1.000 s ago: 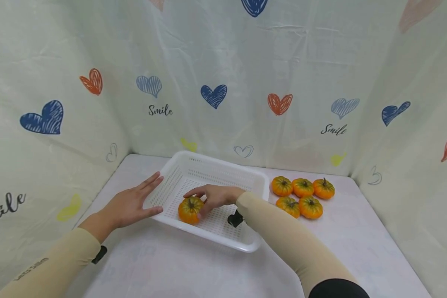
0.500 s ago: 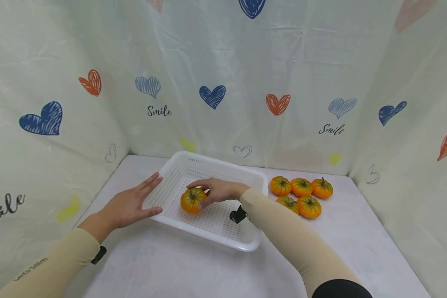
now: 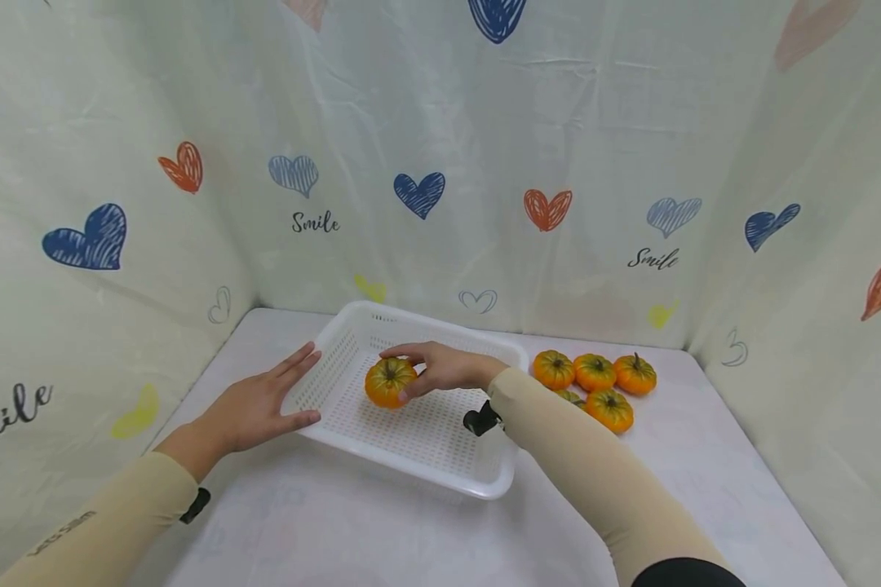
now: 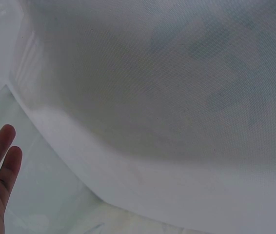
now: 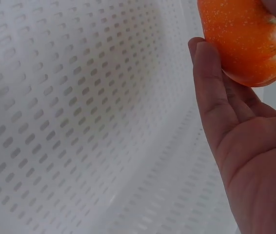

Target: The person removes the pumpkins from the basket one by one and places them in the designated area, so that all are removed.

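A small orange-and-green pumpkin (image 3: 387, 385) is gripped by my right hand (image 3: 448, 368), with the fingers over its far side and the thumb on the near side. Both are over the inside of a white perforated plastic basket (image 3: 440, 477). In the right wrist view the pumpkin (image 5: 247, 41) shows its orange side against the fingers, and the basket floor (image 5: 69, 107) lies beyond. My left hand (image 3: 253, 408) is spread at the basket's left end, fingers straight along the rim. Only two of its fingers (image 4: 9, 170) and part of the palm show in the left wrist view.
Several more small pumpkins (image 3: 595, 372) stand in two rows on the white table (image 3: 323, 522), right of the basket; my right forearm partly covers one of them. A pale curtain (image 3: 470, 114) printed with hearts closes off the back and sides.
My right hand has lifted the pumpkin and carried it a little to the right and away from me, within the basket. The left hand has stayed at the rim.
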Demonstrator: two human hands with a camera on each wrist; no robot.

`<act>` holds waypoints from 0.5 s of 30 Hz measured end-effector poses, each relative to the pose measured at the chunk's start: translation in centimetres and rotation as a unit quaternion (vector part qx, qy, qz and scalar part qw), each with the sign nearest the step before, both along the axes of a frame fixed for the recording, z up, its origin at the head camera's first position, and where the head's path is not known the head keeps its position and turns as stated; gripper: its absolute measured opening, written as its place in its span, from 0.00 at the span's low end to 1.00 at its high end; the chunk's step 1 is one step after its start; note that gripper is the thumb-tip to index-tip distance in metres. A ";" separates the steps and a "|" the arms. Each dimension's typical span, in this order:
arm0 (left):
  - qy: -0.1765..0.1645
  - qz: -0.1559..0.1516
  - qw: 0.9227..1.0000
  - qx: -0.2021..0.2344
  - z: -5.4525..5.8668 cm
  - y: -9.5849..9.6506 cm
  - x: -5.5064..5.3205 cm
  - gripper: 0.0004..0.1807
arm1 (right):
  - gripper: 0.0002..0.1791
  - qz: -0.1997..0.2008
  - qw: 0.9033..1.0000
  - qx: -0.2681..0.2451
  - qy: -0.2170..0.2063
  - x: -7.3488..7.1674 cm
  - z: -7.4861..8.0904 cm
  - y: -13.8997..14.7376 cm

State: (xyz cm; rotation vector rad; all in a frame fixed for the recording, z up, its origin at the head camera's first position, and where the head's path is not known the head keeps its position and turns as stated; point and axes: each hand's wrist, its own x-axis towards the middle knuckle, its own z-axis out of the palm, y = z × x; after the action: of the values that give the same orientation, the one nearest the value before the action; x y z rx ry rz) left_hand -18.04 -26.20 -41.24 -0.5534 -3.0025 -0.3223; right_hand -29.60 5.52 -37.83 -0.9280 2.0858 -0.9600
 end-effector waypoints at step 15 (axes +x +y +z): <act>0.013 -0.009 1.000 0.001 0.1 -0.1 0.2 0.51 | 0.41 -0.029 0.997 -0.062 -0.031 0.1 2.9 3.7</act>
State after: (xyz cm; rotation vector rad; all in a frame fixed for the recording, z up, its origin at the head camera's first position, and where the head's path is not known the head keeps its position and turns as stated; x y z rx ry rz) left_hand -17.85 -26.29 -41.19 -0.5790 -2.9729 -0.3162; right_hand -29.50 9.20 -34.97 -0.8917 2.0292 -1.1448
